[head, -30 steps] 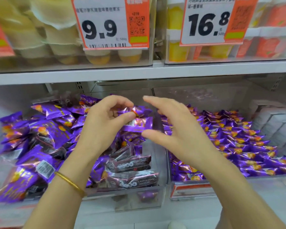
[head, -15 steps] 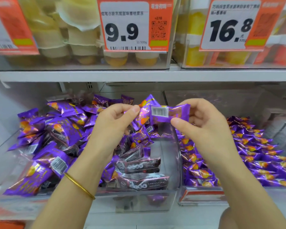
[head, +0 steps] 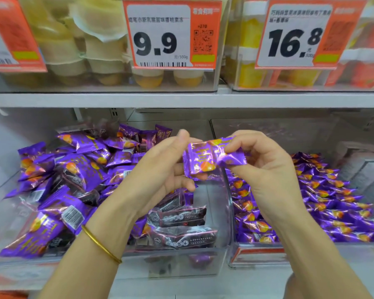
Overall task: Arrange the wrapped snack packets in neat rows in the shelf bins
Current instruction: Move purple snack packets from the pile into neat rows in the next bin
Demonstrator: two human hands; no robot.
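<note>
Half a second on, the packet (head: 214, 157) between my hands has been turned over. The barcode side is gone and the printed front now faces me. My left hand (head: 160, 175) pinches its left end, thumb on top and fingers beneath. My right hand (head: 266, 169) pinches the right end by the crimped edge. The packet hangs in the air over the clear wall between the two bins on the lower shelf, touching neither.

The step in hand, as I judge it, is to square the packet and lay it in the right bin (head: 259, 253), where the rows of packets (head: 333, 201) already lie front up. Doing it well means keeping that front up and turning the packet to match its neighbours. It should be set down at the end of a row rather than dropped. Holding it only by the crimps should spare the filling.

The packet is a small pillow of shiny purple foil, creased, with gold lettering and an orange picture. It looks light and slippery. In the left bin (head: 181, 262) a loose heap of purple packets (head: 73, 180) remains unsorted, mixed with dark packets (head: 179, 216).
</note>
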